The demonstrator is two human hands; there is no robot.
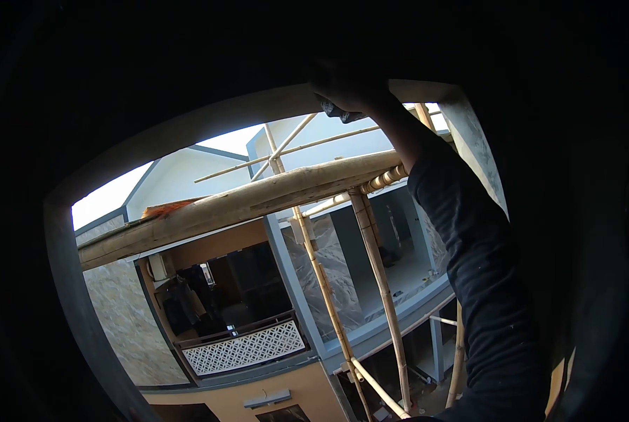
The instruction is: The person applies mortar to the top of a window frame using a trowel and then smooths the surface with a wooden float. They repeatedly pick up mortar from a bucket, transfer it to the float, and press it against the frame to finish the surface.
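My right arm, in a dark sleeve, reaches up from the lower right across a window opening. At the opening's top edge, my right hand (353,91) is mostly lost in shadow, with its fingers appearing closed. A crumpled, shiny grey piece (338,111) pokes out below the fingers; its kind cannot be made out. The hand is against or very close to the upper frame (258,105) of the opening. My left hand is not in view.
Dark wall surrounds the opening. Just outside, a thick horizontal beam (258,193) crosses the view, with bamboo scaffold poles (381,281) around it. Across the gap stands a building with a white lattice balcony railing (247,348) and plastic sheeting (325,274).
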